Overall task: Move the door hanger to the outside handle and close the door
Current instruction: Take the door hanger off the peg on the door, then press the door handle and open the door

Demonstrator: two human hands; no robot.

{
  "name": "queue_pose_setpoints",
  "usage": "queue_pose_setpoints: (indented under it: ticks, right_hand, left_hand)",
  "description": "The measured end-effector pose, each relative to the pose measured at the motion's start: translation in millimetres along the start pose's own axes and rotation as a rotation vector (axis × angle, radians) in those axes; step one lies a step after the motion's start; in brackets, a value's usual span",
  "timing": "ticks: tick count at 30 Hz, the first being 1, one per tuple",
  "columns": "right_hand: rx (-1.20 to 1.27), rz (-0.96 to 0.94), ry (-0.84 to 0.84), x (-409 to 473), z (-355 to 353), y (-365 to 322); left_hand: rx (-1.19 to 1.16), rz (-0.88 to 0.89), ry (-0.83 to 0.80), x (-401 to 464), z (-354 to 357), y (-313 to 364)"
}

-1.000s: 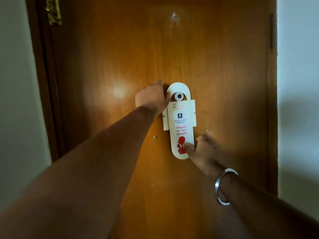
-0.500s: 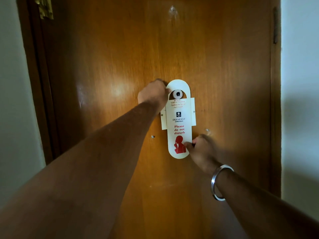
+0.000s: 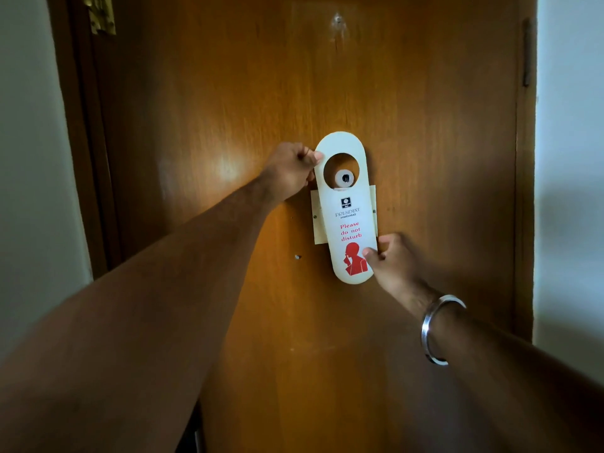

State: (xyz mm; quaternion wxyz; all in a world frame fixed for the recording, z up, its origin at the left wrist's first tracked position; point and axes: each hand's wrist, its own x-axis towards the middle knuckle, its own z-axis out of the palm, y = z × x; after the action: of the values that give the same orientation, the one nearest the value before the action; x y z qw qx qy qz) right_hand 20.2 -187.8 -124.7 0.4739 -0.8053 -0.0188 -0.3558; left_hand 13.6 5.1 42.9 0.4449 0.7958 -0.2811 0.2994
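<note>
A white door hanger (image 3: 350,220) with red "Please do not disturb" lettering lies flat against the brown wooden door (image 3: 228,93). A small round white peg (image 3: 343,179) shows low inside the hanger's round hole. My left hand (image 3: 289,170) pinches the hanger's upper left rim. My right hand (image 3: 390,263) grips its lower right edge, thumb on the red figure. A pale rectangular plate (image 3: 316,220) sits behind the hanger on the door.
The dark door frame (image 3: 81,158) runs down the left, with a brass hinge (image 3: 99,14) at the top. White walls (image 3: 568,158) flank both sides. A small screw (image 3: 297,257) sits in the door left of the hanger. A metal bangle (image 3: 438,328) circles my right wrist.
The hanger has been lifted, so the peg now sits at the bottom of its hole instead of the top. My right hand closed on the lower edge.
</note>
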Motion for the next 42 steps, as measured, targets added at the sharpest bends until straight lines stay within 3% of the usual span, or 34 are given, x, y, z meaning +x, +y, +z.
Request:
queue_pose_setpoints:
  ticks: [4,6,9,11,15,21,24,26,31,35,39,42]
  right_hand:
    - [-0.022,-0.069,-0.019,-12.4,8.0,7.7]
    - [-0.004,-0.048,-0.201,-35.8,33.3,12.4]
    - [0.077,-0.021,-0.284,-58.2,45.9,15.2]
    - [0.124,-0.014,-0.331,-68.7,52.5,13.6]
    - [0.196,0.012,-0.517,-105.7,92.2,15.6]
    - [0.229,-0.042,-0.726,-164.9,156.8,6.7]
    - [0.064,-0.042,-0.856,-192.0,186.3,13.2]
    - [-0.094,-0.147,-0.932,-216.9,203.8,21.3]
    - [-0.348,-0.215,-1.146,-285.0,258.5,34.0]
    - [-0.476,-0.278,-1.078,-308.8,292.6,35.9]
    - [-0.338,-0.171,-0.978,-322.1,311.2,50.9]
    - [-0.296,-0.155,-0.904,-327.4,313.8,64.8]
  left_hand:
    - [-0.026,-0.027,-0.02,-27.4,-13.5,-11.0]
    - [-0.061,-0.135,0.026,-55.8,-20.8,-36.1]
    - [-0.038,-0.178,0.084,-81.5,-24.9,-58.7]
    - [0.055,-0.167,0.045,-103.5,-26.5,-72.3]
    - [0.015,-0.268,-0.005,-173.0,-35.4,-114.9]
    - [-0.017,-0.442,0.26,-247.5,-78.1,-160.5]
    - [0.091,-0.454,0.398,-265.9,-99.4,-164.6]
    - [0.148,-0.469,0.439,-275.2,-108.2,-167.6]
    - [0.115,-0.455,0.574,-284.1,-114.2,-175.7]
    - [0.04,-0.42,0.673,-286.9,-112.1,-177.3]
    - [-0.027,-0.428,0.78,-287.1,-115.2,-181.1]
    - [-0.059,-0.406,0.746,-288.8,-113.4,-181.5]
